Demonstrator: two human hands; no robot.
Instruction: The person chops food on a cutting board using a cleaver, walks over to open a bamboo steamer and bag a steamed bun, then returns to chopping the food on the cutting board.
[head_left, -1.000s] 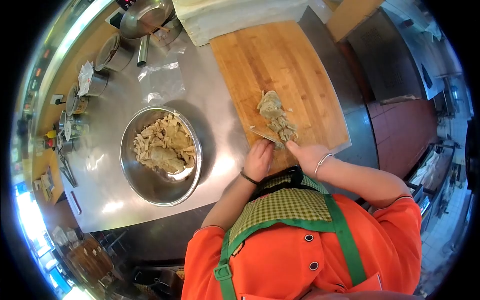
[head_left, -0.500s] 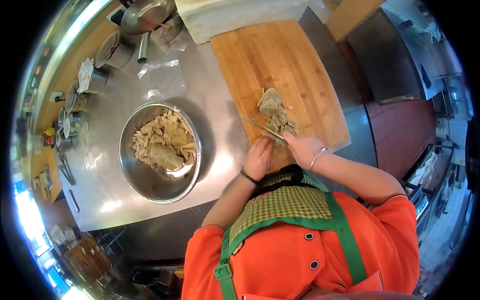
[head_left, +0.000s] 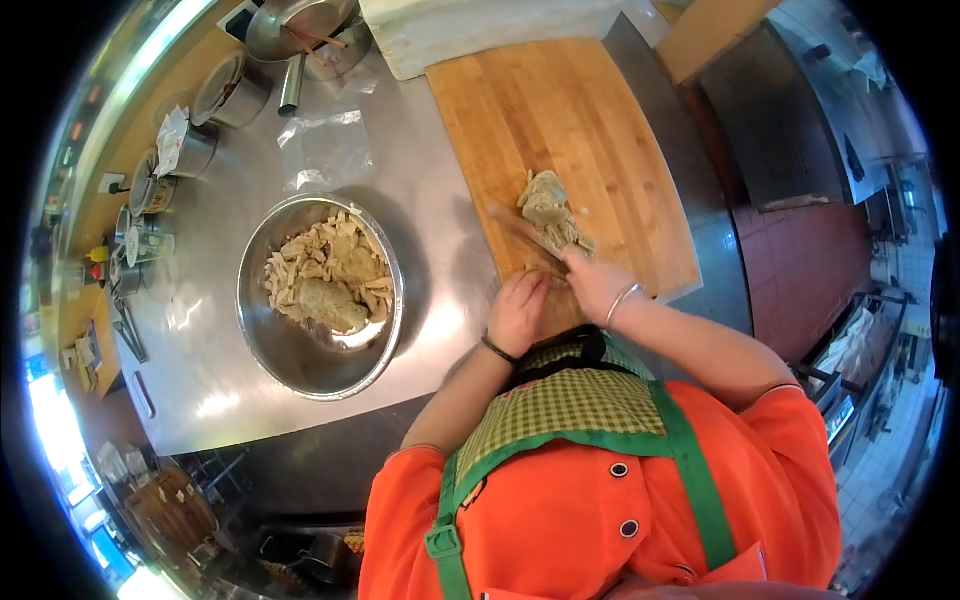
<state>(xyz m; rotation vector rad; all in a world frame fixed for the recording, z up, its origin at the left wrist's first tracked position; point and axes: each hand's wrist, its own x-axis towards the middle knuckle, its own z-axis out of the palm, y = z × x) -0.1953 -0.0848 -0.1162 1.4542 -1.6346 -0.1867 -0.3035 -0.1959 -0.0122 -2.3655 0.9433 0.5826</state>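
My right hand (head_left: 597,285) is closed round the handle of a knife (head_left: 525,228), whose blade is blurred and points to the upper left. Close below the blade, my left hand (head_left: 519,312) lies near the board's front edge, fingers bent and pressed together; what is under them is mostly hidden. Pale cooked-looking meat (head_left: 545,200), partly cut into strips, lies just beyond the knife on the wooden cutting board (head_left: 610,130). To the left stands a steel bowl (head_left: 392,345) holding strips and larger lumps of similar meat (head_left: 330,270).
The bowl and board sit on a steel counter (head_left: 420,150). A clear plastic bag (head_left: 325,150) lies behind the bowl. A white box (head_left: 480,30) borders the board's far side. A pan (head_left: 290,30) and lidded pots (head_left: 230,90) line the back left; tongs (head_left: 130,330) rest at the left.
The knife has swung up and tilted, so more of its blade shows over the meat. My right hand has shifted slightly; my left hand stays almost in place.
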